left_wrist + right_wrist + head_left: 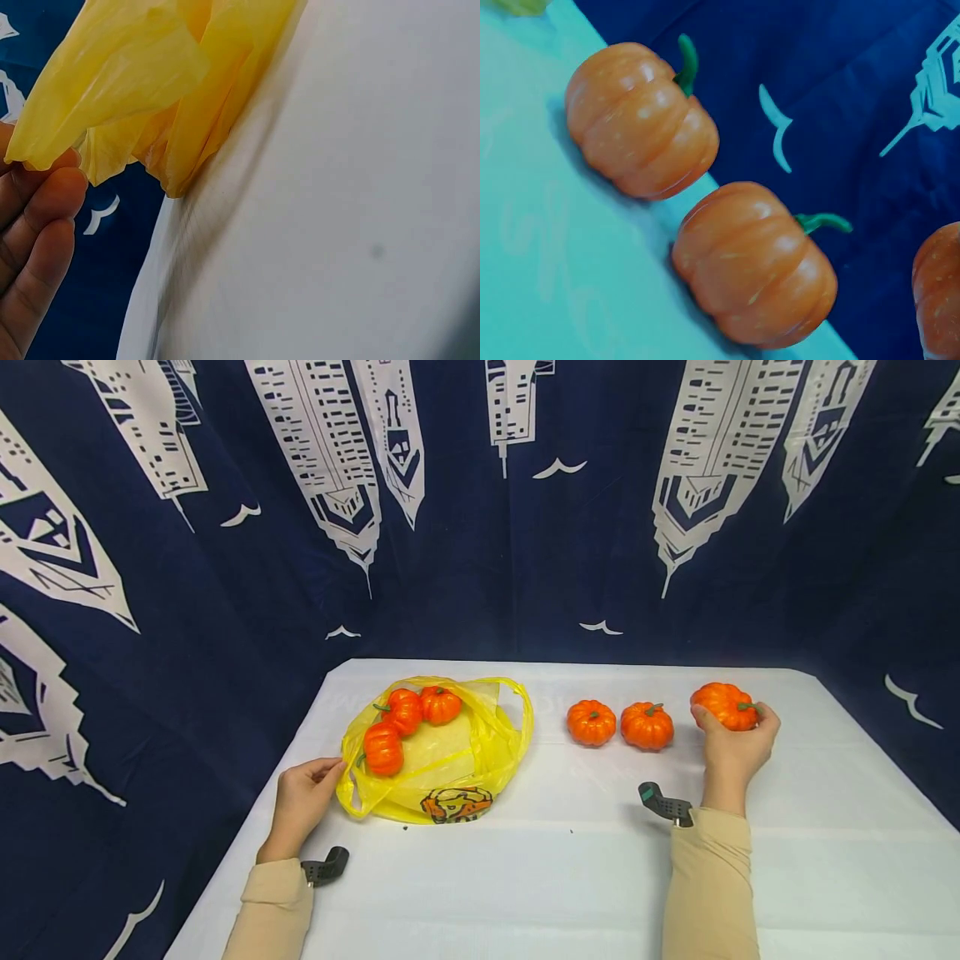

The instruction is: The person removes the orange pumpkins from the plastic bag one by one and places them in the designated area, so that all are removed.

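Observation:
My left hand [303,797] pinches the left edge of a yellow plastic bag [450,752]; the left wrist view shows its fingers [56,199] at the bag's thin film. Three small orange pumpkins lie in the open bag: one at the left [383,749], one above it [403,712] and one at the back [440,705]. On the right, my right hand [738,752] grips another orange pumpkin [722,703] with a green stem. Just left of it, two more pumpkins stand side by side, one nearer the bag [591,722] and one nearer my hand [647,726].
Everything rests on a white-covered table [570,877]. Behind it hangs a dark blue cloth [480,585] printed with white buildings and birds. Black wrist cameras sit on the left sleeve [326,866] and the right sleeve [663,803].

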`<action>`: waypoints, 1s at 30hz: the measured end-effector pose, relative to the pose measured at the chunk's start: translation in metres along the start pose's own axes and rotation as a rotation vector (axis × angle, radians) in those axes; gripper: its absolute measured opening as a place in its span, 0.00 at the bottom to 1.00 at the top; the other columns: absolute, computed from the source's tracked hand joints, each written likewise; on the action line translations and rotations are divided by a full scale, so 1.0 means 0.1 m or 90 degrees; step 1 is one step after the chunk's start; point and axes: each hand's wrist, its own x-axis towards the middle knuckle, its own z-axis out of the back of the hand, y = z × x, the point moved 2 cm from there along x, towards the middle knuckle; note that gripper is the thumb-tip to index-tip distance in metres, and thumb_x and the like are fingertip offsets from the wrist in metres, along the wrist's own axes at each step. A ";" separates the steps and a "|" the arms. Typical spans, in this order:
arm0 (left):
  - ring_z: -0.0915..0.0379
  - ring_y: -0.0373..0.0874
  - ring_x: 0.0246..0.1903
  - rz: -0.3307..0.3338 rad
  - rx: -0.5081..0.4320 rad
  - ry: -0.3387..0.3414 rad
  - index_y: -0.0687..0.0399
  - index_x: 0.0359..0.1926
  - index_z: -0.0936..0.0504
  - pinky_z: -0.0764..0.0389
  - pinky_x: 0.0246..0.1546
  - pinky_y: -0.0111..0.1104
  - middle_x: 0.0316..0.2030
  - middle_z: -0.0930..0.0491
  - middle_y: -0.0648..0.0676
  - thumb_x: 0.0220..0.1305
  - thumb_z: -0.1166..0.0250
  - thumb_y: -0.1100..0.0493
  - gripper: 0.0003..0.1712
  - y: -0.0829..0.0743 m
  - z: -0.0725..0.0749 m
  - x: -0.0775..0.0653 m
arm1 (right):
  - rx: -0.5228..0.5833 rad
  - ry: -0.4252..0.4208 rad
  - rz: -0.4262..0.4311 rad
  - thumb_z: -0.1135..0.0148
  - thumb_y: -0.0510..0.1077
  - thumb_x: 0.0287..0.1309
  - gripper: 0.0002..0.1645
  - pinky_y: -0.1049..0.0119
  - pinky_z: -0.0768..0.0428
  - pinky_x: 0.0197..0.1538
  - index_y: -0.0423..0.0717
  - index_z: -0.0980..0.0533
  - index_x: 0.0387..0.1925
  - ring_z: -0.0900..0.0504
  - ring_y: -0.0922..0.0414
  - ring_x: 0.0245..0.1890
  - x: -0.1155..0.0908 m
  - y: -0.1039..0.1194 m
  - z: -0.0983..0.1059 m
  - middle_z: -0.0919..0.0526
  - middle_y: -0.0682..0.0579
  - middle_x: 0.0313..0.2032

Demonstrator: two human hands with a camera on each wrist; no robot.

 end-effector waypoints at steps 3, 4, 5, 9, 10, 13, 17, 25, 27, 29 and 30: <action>0.25 0.32 0.24 0.005 0.001 0.003 0.65 0.39 0.11 0.24 0.25 0.22 0.30 0.12 0.61 0.64 0.32 0.63 0.08 0.00 0.00 0.00 | -0.016 -0.001 -0.010 0.25 0.45 0.53 0.55 0.67 0.47 0.77 0.57 0.46 0.75 0.45 0.58 0.77 0.02 -0.07 -0.01 0.45 0.53 0.77; 0.24 0.32 0.24 0.006 0.001 0.003 0.65 0.39 0.11 0.24 0.25 0.22 0.30 0.12 0.61 0.64 0.32 0.63 0.08 0.00 0.00 -0.01 | -0.023 0.002 -0.008 0.25 0.45 0.53 0.54 0.66 0.47 0.77 0.56 0.46 0.75 0.45 0.57 0.77 0.03 -0.10 -0.01 0.45 0.53 0.77; 0.24 0.32 0.24 0.007 0.001 0.003 0.65 0.39 0.11 0.24 0.25 0.22 0.30 0.12 0.60 0.64 0.32 0.63 0.08 0.00 0.01 -0.01 | -0.030 0.007 -0.007 0.26 0.45 0.54 0.54 0.65 0.47 0.78 0.56 0.47 0.76 0.46 0.56 0.77 0.03 -0.13 -0.02 0.45 0.52 0.77; 0.24 0.33 0.24 0.015 -0.002 0.004 0.65 0.40 0.11 0.24 0.25 0.22 0.30 0.12 0.61 0.64 0.32 0.63 0.08 0.01 0.00 0.00 | -0.062 0.024 -0.001 0.28 0.46 0.57 0.53 0.62 0.48 0.78 0.52 0.48 0.77 0.47 0.53 0.77 0.04 -0.23 -0.06 0.47 0.49 0.77; 0.24 0.33 0.24 0.018 -0.003 0.004 0.65 0.40 0.11 0.24 0.25 0.21 0.31 0.12 0.61 0.64 0.32 0.63 0.08 0.01 0.00 0.00 | -0.068 0.026 -0.002 0.29 0.46 0.58 0.53 0.61 0.48 0.79 0.52 0.48 0.77 0.47 0.52 0.77 0.05 -0.24 -0.07 0.47 0.48 0.77; 0.24 0.33 0.25 0.025 -0.005 0.006 0.64 0.40 0.11 0.24 0.26 0.21 0.32 0.12 0.61 0.64 0.32 0.63 0.08 0.01 0.00 0.00 | -0.082 0.025 -0.009 0.30 0.46 0.59 0.52 0.61 0.49 0.79 0.53 0.48 0.78 0.48 0.50 0.78 0.06 -0.29 -0.07 0.50 0.46 0.77; 0.23 0.34 0.26 0.027 -0.009 0.007 0.64 0.41 0.11 0.23 0.27 0.21 0.33 0.11 0.62 0.65 0.32 0.63 0.09 0.01 -0.01 0.00 | -0.091 0.028 -0.017 0.31 0.45 0.60 0.52 0.61 0.51 0.79 0.54 0.50 0.79 0.50 0.50 0.78 0.08 -0.31 -0.05 0.52 0.45 0.77; 0.24 0.35 0.26 0.038 -0.016 0.015 0.64 0.41 0.11 0.23 0.27 0.21 0.33 0.12 0.62 0.65 0.32 0.62 0.09 0.01 0.00 -0.01 | -0.069 0.040 -0.055 0.31 0.44 0.60 0.56 0.62 0.52 0.79 0.57 0.56 0.79 0.53 0.53 0.79 0.13 -0.38 -0.04 0.55 0.50 0.80; 0.24 0.36 0.26 0.040 -0.016 0.014 0.64 0.41 0.11 0.23 0.27 0.21 0.33 0.12 0.61 0.65 0.32 0.62 0.09 0.01 0.00 -0.01 | -0.075 0.042 -0.060 0.31 0.45 0.60 0.57 0.61 0.52 0.79 0.57 0.57 0.79 0.53 0.52 0.79 0.14 -0.39 -0.03 0.55 0.49 0.80; 0.24 0.36 0.25 0.036 -0.014 0.012 0.64 0.41 0.11 0.23 0.26 0.21 0.32 0.12 0.61 0.65 0.32 0.62 0.09 0.01 0.00 0.00 | -0.083 0.046 -0.062 0.31 0.45 0.60 0.57 0.61 0.51 0.79 0.57 0.57 0.79 0.53 0.52 0.79 0.15 -0.42 -0.03 0.55 0.49 0.80; 0.24 0.36 0.25 0.032 -0.012 0.009 0.64 0.41 0.11 0.23 0.26 0.21 0.32 0.12 0.61 0.65 0.32 0.63 0.09 0.00 0.00 0.00 | -0.085 0.047 -0.063 0.31 0.45 0.61 0.57 0.60 0.51 0.79 0.57 0.57 0.79 0.53 0.51 0.79 0.15 -0.43 -0.03 0.55 0.49 0.80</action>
